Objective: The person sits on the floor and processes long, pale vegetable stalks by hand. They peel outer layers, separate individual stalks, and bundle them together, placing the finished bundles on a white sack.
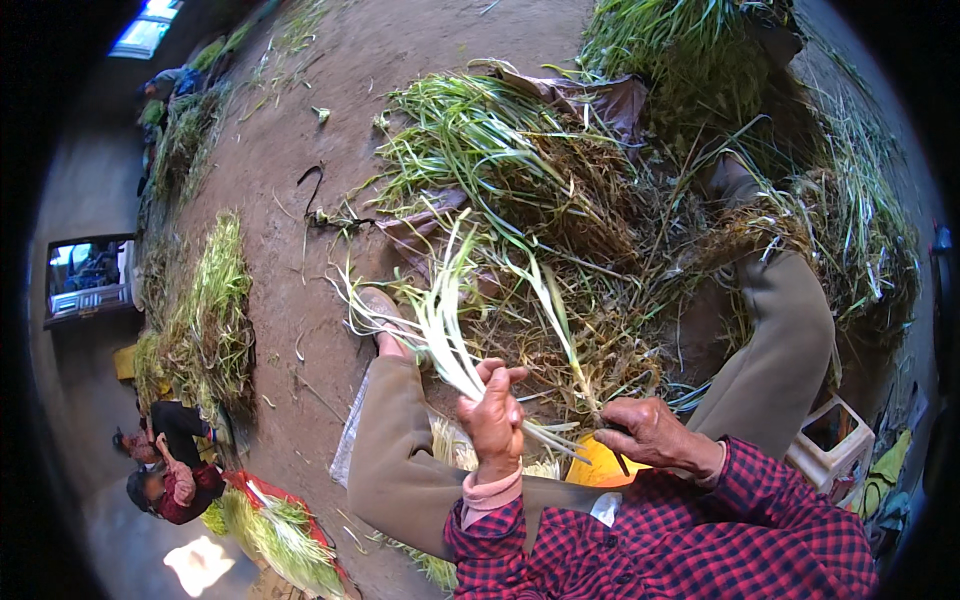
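Note:
My left hand (495, 424) is closed round a bunch of pale garlic shoots (448, 322), whose green tips point up and away. Its cut or root ends stick out below the fist. In my right hand (652, 435) are the root end of a single green stalk (559, 322) and a dark tool, perhaps a small knife (622, 463). Between and beneath the hands shows a yellow object (596, 461), partly hidden. Pale trimmed stalks (454, 446) lie beside my left leg.
A big heap of green stalks (480, 142) with brown roots lies ahead on the dirt floor. More bundles (221, 315) stand at the left, near two seated people (169, 480). A white plastic stool (832, 442) is at the right. A red sheet with stalks (292, 525) lies lower left.

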`<state>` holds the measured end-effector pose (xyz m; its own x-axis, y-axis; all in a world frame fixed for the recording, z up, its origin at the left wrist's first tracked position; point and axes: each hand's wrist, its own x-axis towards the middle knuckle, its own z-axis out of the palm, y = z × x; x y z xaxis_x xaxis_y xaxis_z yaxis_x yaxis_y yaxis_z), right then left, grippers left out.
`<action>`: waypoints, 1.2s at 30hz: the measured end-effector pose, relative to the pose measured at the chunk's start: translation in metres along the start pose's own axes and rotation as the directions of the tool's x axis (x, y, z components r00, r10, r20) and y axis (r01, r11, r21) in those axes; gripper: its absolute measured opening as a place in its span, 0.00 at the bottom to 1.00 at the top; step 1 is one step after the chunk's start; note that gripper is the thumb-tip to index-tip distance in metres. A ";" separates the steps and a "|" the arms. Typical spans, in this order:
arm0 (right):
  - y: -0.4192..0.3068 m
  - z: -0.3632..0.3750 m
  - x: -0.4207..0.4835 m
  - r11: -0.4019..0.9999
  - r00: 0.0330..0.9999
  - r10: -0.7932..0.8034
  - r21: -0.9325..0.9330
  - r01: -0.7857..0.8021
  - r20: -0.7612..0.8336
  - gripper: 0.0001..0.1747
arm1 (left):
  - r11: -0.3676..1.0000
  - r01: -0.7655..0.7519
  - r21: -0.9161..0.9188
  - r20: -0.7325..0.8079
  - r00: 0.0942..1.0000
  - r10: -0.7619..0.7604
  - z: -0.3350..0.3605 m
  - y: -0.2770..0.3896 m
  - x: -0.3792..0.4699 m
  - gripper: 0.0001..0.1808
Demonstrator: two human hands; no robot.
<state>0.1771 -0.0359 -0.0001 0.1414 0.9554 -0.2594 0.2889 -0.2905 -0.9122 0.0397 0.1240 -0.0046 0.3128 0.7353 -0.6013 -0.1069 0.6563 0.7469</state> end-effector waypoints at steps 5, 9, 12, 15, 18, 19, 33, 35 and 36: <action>0.003 0.010 0.002 0.998 0.992 -0.046 0.045 0.041 0.114 0.10 | 0.995 0.066 0.072 -0.011 0.998 -0.065 0.001 -0.028 0.008 0.09; 0.010 0.016 0.003 0.998 0.982 -0.026 0.067 0.014 0.185 0.10 | 0.990 0.113 0.086 0.033 0.993 -0.116 0.007 -0.029 0.006 0.13; 0.018 0.017 0.008 1.000 0.974 -0.014 0.022 0.010 0.227 0.11 | 0.990 0.093 0.101 0.013 0.995 -0.095 0.006 -0.033 0.006 0.16; 0.023 0.014 0.021 0.995 0.986 0.077 -0.078 -0.065 0.151 0.14 | 0.991 0.089 0.099 -0.012 0.996 -0.089 0.006 -0.035 0.006 0.18; 0.016 0.012 0.045 0.973 0.975 0.192 0.149 -0.174 -0.115 0.16 | 0.985 0.107 0.134 -0.018 0.994 -0.106 0.010 -0.035 0.005 0.18; 0.014 0.014 0.054 0.955 0.958 0.232 0.227 -0.191 -0.169 0.17 | 0.983 0.099 0.158 -0.008 0.995 -0.098 0.009 -0.036 0.005 0.18; 0.020 0.025 0.039 0.912 0.935 -0.237 0.270 0.308 -0.266 0.11 | 0.984 0.181 -0.001 -0.010 0.983 -0.181 -0.002 -0.029 0.012 0.24; 0.014 0.017 0.026 0.911 0.926 -0.319 0.204 0.359 -0.202 0.11 | 0.982 0.184 -0.046 -0.009 0.983 -0.185 -0.004 -0.026 0.015 0.24; 0.012 0.014 0.018 0.907 0.922 -0.360 0.178 0.382 -0.145 0.11 | 0.984 0.174 -0.049 -0.042 0.983 -0.176 -0.008 -0.022 0.017 0.26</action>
<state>0.1698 -0.0213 -0.0204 0.1636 0.9772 0.1351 0.1479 0.1111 -0.9827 0.0396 0.1239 -0.0336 0.2870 0.6146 -0.7347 -0.0965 0.7817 0.6162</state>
